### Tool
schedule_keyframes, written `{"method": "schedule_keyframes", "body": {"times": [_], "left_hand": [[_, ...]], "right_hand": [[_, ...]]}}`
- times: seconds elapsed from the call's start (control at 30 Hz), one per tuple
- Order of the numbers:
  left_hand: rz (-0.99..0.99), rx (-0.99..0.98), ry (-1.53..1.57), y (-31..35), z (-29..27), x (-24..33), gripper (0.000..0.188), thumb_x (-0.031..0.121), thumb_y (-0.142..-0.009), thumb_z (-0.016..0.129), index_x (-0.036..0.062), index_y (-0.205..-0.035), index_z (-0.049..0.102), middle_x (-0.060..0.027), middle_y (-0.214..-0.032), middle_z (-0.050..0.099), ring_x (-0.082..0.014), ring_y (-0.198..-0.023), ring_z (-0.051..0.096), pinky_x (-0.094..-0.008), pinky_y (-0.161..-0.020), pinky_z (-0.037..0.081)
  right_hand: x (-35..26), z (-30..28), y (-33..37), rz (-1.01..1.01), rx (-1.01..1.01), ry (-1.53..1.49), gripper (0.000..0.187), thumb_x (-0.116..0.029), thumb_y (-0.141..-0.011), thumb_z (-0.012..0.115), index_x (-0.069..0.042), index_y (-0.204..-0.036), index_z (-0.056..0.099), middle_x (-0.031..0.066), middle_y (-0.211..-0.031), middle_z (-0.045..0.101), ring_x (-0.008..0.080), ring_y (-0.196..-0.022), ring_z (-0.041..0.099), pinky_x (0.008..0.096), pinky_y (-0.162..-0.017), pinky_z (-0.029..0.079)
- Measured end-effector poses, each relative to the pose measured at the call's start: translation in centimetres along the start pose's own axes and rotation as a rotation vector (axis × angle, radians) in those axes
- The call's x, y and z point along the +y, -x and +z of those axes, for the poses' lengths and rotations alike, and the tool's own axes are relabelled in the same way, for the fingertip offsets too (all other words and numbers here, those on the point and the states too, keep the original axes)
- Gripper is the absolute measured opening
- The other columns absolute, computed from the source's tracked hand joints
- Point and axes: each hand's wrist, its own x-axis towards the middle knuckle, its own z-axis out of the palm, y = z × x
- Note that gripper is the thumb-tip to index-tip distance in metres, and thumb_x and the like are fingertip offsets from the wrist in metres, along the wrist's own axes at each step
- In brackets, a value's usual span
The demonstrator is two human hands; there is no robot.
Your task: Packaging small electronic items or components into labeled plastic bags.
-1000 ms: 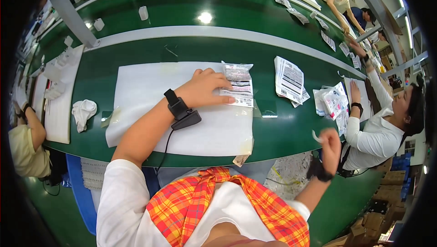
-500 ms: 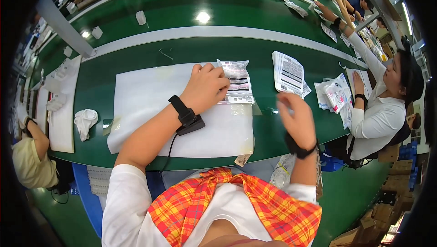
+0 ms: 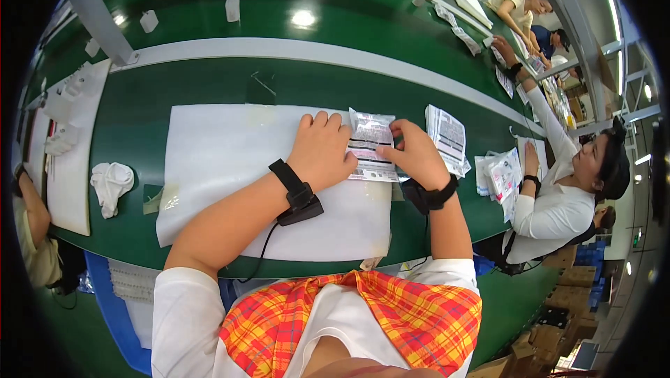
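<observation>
A flat clear plastic packet with dense printed text lies on the right part of a white sheet. At its left edge is my left hand, fingers bent and the thumb touching the lower left of the packet. My right hand holds the right side, its thumb on the printed face and its forefinger at the upper right edge. The undersides of my fingers are hidden. Just right of that hand stands a stack of similar printed packets.
The white sheet covers the green table. A crumpled white cloth lies left. White-and-pink packets are piled near a person in a white shirt at right. A grey rail crosses behind.
My right hand has moved left from beside the stack and now touches the packet's right side. My left hand stays at its left edge. The view has shifted slightly.
</observation>
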Motion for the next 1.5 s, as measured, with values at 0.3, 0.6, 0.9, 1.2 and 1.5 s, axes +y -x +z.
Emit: {"method": "schedule_keyframes", "body": {"times": [0.3, 0.6, 0.9, 1.2, 1.5], "left_hand": [[-0.012, -0.012, 0.076, -0.6, 0.8, -0.7, 0.018, 0.019, -0.075, 0.058, 0.0040, -0.084, 0.061, -0.0112, -0.091, 0.055, -0.0294, -0.092, 0.050, -0.0420, -0.081, 0.037], [-0.017, -0.055, 0.067, -0.5, 0.4, -1.1, 0.017, 0.018, -0.075, 0.057, 0.0043, -0.084, 0.062, -0.0110, -0.092, 0.057, -0.0300, -0.092, 0.050, -0.0430, -0.081, 0.038], [-0.027, -0.086, 0.119, -0.3, 0.4, -1.7, 0.005, 0.013, -0.076, 0.056, 0.0086, -0.078, 0.054, -0.0080, -0.091, 0.053, -0.0296, -0.093, 0.048, -0.0412, -0.084, 0.036], [-0.043, -0.115, 0.143, -0.5, 0.4, -1.7, 0.004, 0.012, -0.076, 0.056, 0.0091, -0.078, 0.054, -0.0072, -0.091, 0.053, -0.0284, -0.093, 0.048, -0.0411, -0.085, 0.036], [-0.041, -0.143, 0.152, -0.5, 0.6, -1.6, 0.003, 0.010, -0.076, 0.055, 0.0094, -0.079, 0.055, -0.0062, -0.092, 0.053, -0.0283, -0.093, 0.049, -0.0402, -0.086, 0.037]], "right_hand": [[6.3, -8.7, -15.0, 0.261, 0.190, -0.435, 0.029, -0.021, -0.084, 0.071, -0.004, -0.104, 0.060, 0.0035, -0.093, 0.066, 0.0135, -0.085, 0.061, 0.0271, -0.076, 0.050], [-15.6, -9.3, 5.9, -0.936, 0.206, 0.043, 0.020, -0.002, -0.077, 0.063, -0.006, -0.096, 0.066, 0.0055, -0.097, 0.069, 0.0201, -0.083, 0.065, 0.0317, -0.070, 0.051], [-20.1, -10.4, 15.1, -0.929, 0.528, 0.033, 0.031, -0.023, -0.073, 0.077, -0.005, -0.097, 0.073, 0.0100, -0.094, 0.070, 0.0200, -0.071, 0.063, 0.0339, -0.080, 0.051], [-18.8, -10.6, 11.6, -1.453, 0.138, -0.115, 0.022, -0.013, -0.082, 0.062, 0.003, -0.096, 0.068, 0.0099, -0.101, 0.066, 0.0221, -0.078, 0.062, 0.0344, -0.070, 0.052], [-18.3, -8.6, 9.4, -1.495, 0.961, 0.296, 0.028, -0.015, -0.090, 0.052, -0.003, -0.108, 0.070, 0.0074, -0.115, 0.067, 0.0148, -0.096, 0.063, 0.0266, -0.078, 0.052]]}}
